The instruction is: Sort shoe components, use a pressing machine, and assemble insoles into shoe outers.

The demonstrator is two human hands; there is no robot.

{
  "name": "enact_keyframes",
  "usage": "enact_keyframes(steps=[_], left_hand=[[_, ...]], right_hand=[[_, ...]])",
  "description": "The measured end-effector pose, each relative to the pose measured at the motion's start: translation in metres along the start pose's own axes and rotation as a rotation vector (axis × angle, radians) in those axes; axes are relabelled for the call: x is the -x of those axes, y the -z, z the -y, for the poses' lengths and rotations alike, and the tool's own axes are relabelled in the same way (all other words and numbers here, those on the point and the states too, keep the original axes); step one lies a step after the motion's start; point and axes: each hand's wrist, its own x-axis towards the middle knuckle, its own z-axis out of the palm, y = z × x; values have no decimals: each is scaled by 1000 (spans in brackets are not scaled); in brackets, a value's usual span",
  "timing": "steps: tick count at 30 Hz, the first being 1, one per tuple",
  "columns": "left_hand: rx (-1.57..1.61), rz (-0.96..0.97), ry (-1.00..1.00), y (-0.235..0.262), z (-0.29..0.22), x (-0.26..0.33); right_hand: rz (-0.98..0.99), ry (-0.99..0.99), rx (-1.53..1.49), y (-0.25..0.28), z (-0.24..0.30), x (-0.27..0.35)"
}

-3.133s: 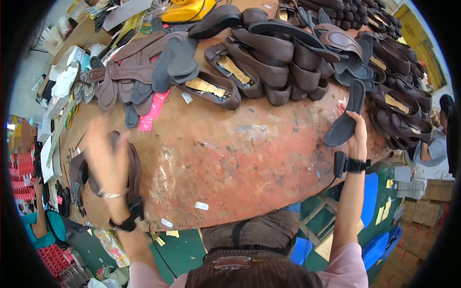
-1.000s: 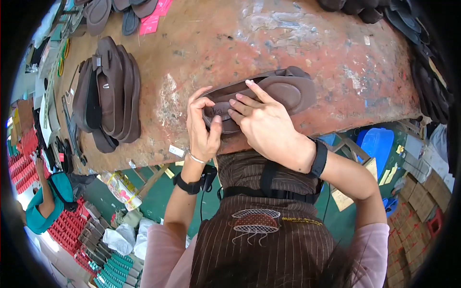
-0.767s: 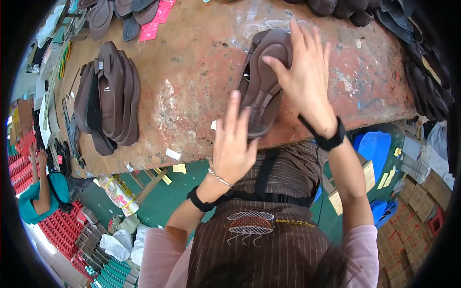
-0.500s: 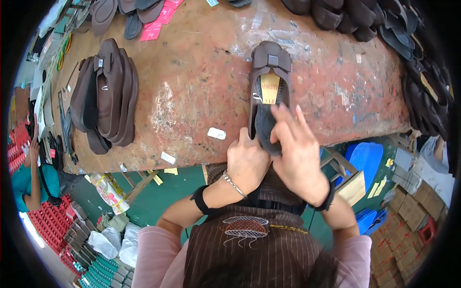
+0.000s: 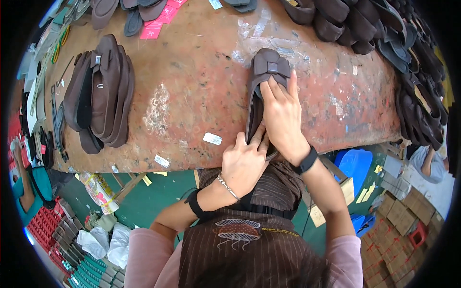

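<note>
A brown flat shoe (image 5: 255,65) with a bow and a small square ornament on its toe lies on the worn workbench, toe pointing away from me. At its heel, my left hand (image 5: 245,161) grips the rim with bent fingers, some of them reaching inside the opening. My right hand (image 5: 282,113) lies over the shoe, fingers stretched toward the toe; several tips go in under the bow, and one finger extends along the outer right side. The right palm and fingers hide most of the inside, so the dark insole and its yellow label do not show.
Nested brown shoes (image 5: 108,96) stand to the left on the workbench (image 5: 192,91). More brown shoes (image 5: 336,19) crowd the far right. Dark soles and pink tags (image 5: 152,30) lie at the far left. Small white stickers (image 5: 212,138) are near the front edge. A blue chair (image 5: 354,165) stands beyond it.
My right hand has moved forward from the heel half into the shoe's front opening, covering the yellow label. My left hand still holds the heel, its fingers now more spread.
</note>
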Motion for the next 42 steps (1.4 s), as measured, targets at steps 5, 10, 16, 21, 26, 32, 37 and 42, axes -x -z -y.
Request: enact_keyframes(steps=[5, 10, 16, 21, 26, 32, 37, 42], left_hand=[[34, 83, 25, -6, 5, 6], [56, 1, -1, 5, 5, 1], [101, 44, 10, 0, 6, -2], [138, 113, 24, 7, 8, 2], [62, 111, 44, 13, -3, -7], [272, -116, -74, 77, 58, 3], [-86, -604, 238, 191, 171, 43], [-397, -371, 641, 252, 322, 60]], right_hand=[[-179, 100, 233, -18, 12, 29], [110, -41, 169, -14, 2, -11], [-16, 97, 101, -1, 7, 24], [-140, 35, 332, -22, 14, 3], [115, -22, 238, -26, 5, -23], [119, 249, -771, 84, -60, 6], [-783, -537, -1062, 152, -254, -22], [-703, -1094, -1517, 150, -399, -81]])
